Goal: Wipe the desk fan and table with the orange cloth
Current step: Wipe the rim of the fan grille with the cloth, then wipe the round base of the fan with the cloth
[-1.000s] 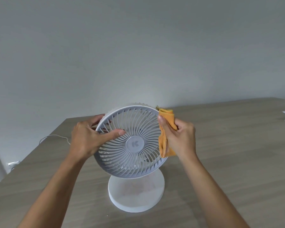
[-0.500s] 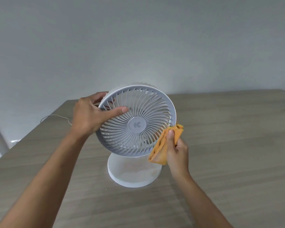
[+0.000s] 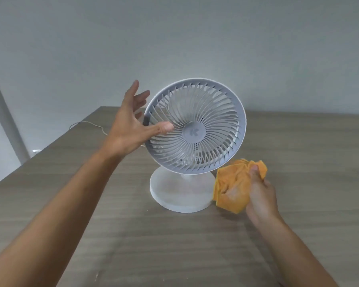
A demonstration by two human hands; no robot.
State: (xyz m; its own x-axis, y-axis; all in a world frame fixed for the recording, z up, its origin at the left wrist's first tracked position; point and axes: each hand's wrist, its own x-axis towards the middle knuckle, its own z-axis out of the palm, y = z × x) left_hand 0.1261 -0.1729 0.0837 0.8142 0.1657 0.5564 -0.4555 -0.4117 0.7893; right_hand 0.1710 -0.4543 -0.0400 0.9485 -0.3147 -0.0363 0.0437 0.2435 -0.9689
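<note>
Desk fan (image 3: 195, 131) on wooden table (image 3: 298, 141) — left hand (image 3: 131, 129) splayed, right hand (image 3: 259, 193) grasping orange cloth (image 3: 232, 187)

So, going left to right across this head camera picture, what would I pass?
Thin white cable at the wooden table's far left edge → open left hand → round white desk fan → crumpled orange cloth → right hand gripping it.

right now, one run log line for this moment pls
left hand: open, thumb on desk fan grille | right hand: grips orange cloth beside fan base | table: not being wiped
</note>
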